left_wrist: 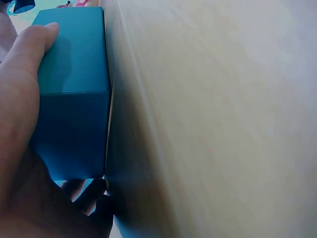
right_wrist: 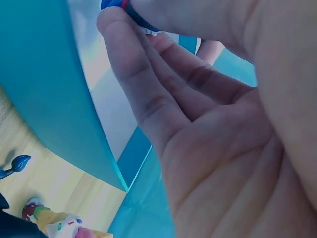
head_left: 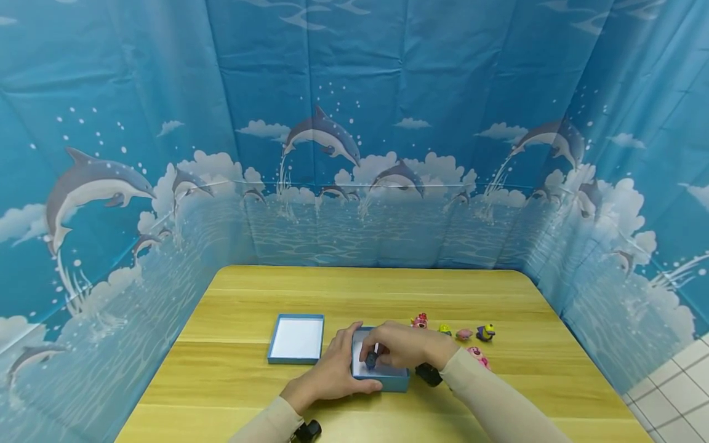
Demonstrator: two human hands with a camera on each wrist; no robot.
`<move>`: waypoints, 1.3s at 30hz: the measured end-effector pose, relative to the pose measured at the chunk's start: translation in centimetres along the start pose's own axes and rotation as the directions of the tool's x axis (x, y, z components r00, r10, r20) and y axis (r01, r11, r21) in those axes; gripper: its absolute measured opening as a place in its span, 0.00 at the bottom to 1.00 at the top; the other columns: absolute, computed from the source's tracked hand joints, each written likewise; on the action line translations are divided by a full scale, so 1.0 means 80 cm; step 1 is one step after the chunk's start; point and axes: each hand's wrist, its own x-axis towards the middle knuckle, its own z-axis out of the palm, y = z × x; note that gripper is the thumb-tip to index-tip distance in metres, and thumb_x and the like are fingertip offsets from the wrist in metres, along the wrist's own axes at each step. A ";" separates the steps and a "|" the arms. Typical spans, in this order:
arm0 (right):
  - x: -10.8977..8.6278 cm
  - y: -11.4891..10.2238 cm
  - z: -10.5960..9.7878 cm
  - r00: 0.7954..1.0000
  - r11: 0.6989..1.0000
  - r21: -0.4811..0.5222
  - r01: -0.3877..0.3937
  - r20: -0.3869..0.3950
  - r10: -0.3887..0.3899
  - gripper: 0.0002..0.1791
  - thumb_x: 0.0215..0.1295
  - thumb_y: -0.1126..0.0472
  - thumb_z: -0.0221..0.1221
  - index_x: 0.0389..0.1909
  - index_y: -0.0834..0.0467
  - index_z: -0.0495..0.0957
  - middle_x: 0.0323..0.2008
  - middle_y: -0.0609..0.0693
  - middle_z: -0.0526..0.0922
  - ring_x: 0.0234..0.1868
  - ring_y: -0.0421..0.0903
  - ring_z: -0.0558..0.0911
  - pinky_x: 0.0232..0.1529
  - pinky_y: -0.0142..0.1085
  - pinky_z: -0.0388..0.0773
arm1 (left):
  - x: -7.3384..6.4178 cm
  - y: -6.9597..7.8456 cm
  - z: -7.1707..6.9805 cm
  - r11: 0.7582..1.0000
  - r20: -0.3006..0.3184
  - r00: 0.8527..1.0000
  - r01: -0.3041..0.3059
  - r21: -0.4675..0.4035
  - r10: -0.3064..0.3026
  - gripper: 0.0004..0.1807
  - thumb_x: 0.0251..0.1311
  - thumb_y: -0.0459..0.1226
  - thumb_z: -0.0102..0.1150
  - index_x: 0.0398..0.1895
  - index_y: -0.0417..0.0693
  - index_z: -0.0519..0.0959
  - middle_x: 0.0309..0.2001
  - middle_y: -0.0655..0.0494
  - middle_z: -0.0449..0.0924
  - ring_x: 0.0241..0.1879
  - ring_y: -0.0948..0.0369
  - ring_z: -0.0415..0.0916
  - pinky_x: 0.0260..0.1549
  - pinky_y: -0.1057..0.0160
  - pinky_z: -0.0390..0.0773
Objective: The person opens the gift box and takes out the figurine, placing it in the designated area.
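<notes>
A blue box with a white inside stands open on the table. My left hand grips its left side, the thumb lying along the front wall; the left wrist view shows that thumb on the blue box. Over the box's opening, my right hand pinches a small dark blue toy figure between thumb and fingers. Only a blue and red bit of the toy figure shows in the right wrist view. Whether it touches the box's floor I cannot tell.
A shallow blue lid, white inside, lies left of the box. Several small toys are at the right: a pink figure, a round pink one, a blue and yellow one and another pink figure by the right forearm.
</notes>
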 end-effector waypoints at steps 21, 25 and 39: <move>-0.021 0.008 -0.002 0.994 0.998 0.046 0.041 -0.104 -0.036 0.16 0.80 0.71 0.70 0.63 0.57 0.90 0.60 0.48 0.92 0.48 0.30 0.90 0.50 0.27 0.89 | 0.000 0.002 0.001 1.000 -0.004 1.000 0.011 0.019 -0.011 0.74 0.66 0.73 0.76 0.99 0.54 0.41 0.89 0.38 0.60 0.81 0.45 0.71 0.73 0.33 0.82; -0.023 0.008 -0.002 0.992 0.997 0.053 0.047 -0.120 -0.041 0.15 0.80 0.71 0.70 0.62 0.56 0.90 0.57 0.48 0.93 0.46 0.30 0.89 0.48 0.27 0.88 | -0.001 0.004 0.000 1.000 -0.009 1.000 0.004 0.022 -0.004 0.74 0.67 0.71 0.77 0.99 0.53 0.42 0.87 0.37 0.61 0.79 0.45 0.72 0.71 0.35 0.83; -0.030 0.012 0.002 0.987 0.997 0.062 0.044 -0.156 -0.034 0.12 0.81 0.66 0.71 0.60 0.57 0.89 0.51 0.46 0.91 0.39 0.29 0.85 0.44 0.28 0.87 | 0.000 0.002 0.003 1.000 -0.012 1.000 0.008 0.030 -0.008 0.74 0.66 0.73 0.77 0.99 0.54 0.42 0.86 0.40 0.62 0.79 0.48 0.71 0.71 0.36 0.83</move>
